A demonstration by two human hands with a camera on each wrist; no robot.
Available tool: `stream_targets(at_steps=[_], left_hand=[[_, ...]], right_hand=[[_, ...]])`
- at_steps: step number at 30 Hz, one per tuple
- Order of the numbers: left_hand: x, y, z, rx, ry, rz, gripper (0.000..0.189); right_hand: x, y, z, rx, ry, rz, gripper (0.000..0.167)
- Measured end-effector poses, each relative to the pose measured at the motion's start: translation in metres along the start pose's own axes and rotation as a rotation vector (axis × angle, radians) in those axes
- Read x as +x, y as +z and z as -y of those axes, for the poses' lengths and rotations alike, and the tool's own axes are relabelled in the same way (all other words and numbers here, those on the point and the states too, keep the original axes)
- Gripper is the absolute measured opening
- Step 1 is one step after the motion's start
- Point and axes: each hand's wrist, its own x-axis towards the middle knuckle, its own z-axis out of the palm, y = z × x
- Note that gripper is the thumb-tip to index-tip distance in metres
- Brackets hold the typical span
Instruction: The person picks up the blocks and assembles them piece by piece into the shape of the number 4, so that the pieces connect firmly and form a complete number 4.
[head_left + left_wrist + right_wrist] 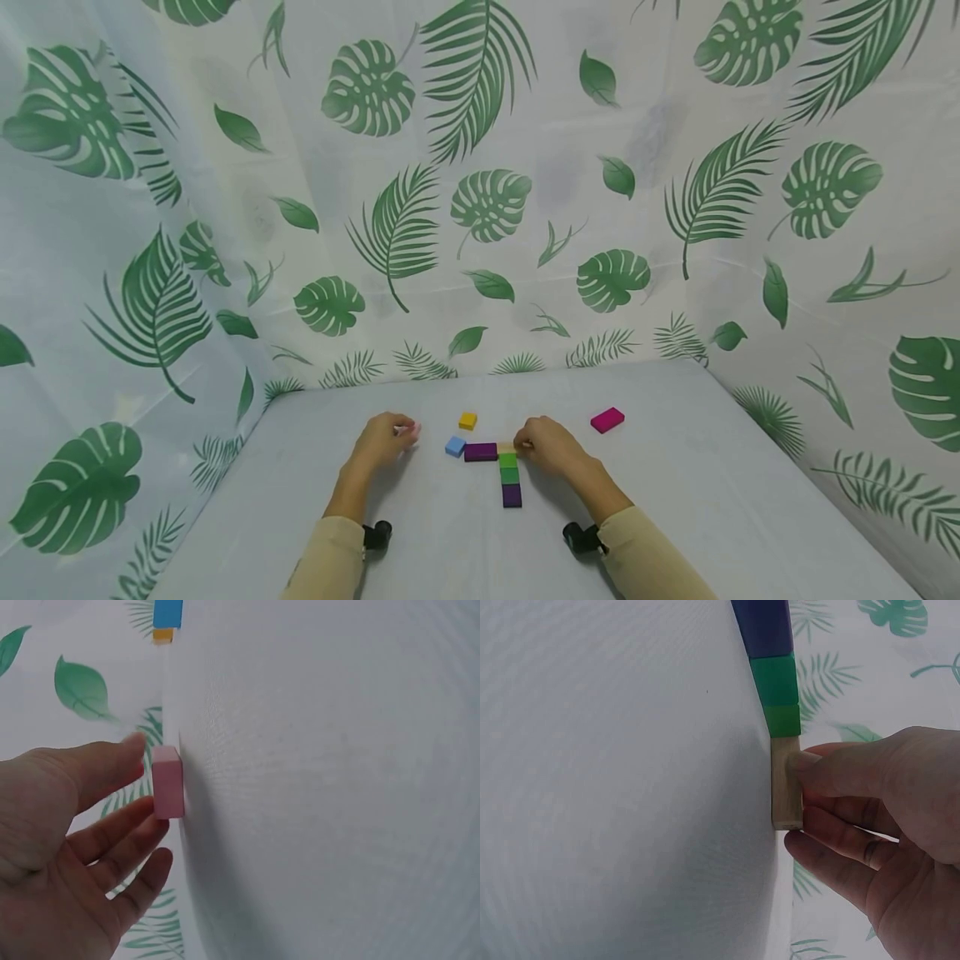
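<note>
My right hand (551, 444) pinches a plain wooden block (784, 787) between thumb and fingers. That block lies at the far end of a row with a light green block (507, 460), a darker green block (510, 476) and a dark purple block (512, 496). A longer purple block (481, 452) lies crosswise to its left. On the left, my left hand (381, 442) is around a pink block (168, 784) on the table. Its thumb looks apart from the block in the left wrist view; some fingertips are beside or touching its lower end.
Beyond the purple block's left end are a light blue block (455, 447) and a yellow block (468, 421). A magenta block (607, 420) lies at the back right. White leaf-patterned sheets (480, 275) surround the pale table (442, 542).
</note>
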Motion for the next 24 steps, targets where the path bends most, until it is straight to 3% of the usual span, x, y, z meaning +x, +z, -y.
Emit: stream_targets(at_steps=[13, 24], left_hand=[[0.0033, -0.0012, 0.0024, 0.017, -0.003, 0.041, 0.025], [0.0083, 0.0037, -0.0071, 0.034, -0.026, 0.140, 0.027]], right_hand=[[0.0001, 0.0013, -0.0008, -0.008, 0.008, -0.012, 0.010], [-0.0013, -0.0006, 0.0013, 0.003, 0.013, -0.009, 0.011]])
